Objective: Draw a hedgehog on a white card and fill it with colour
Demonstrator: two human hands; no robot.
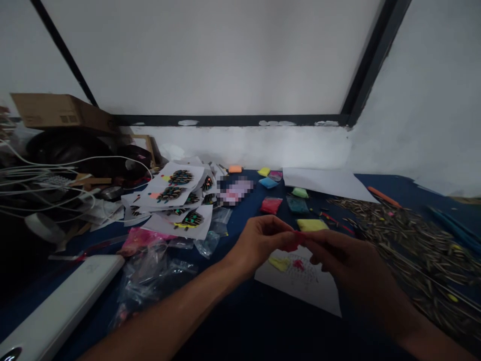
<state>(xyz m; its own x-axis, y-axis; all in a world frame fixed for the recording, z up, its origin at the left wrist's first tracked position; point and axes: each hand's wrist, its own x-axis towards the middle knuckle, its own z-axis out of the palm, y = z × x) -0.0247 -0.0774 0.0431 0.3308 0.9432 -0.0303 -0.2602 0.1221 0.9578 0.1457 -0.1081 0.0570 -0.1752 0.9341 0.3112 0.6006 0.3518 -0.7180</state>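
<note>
Both hands meet above a white sheet of paper [311,296]. My left hand [259,240] pinches the left side of a small red lump of modelling clay [293,242], and my right hand [334,250] pinches its right side. Fingers partly cover the lump. Below it, the paper carries a drawing in fine marks, a flattened yellow clay piece [279,263] and a small pink-red clay piece [298,264]. Just beyond my fingers lie a yellow clay pack [311,224] and a red clay pack [271,205].
Dark striped seeds [406,240] are heaped at the right. At the left lie stacked sheets with seed pictures [180,195], crumpled plastic bags [146,271] and a long white device [63,306]. Blue [268,182] and orange [235,169] clay packs stand near the wall.
</note>
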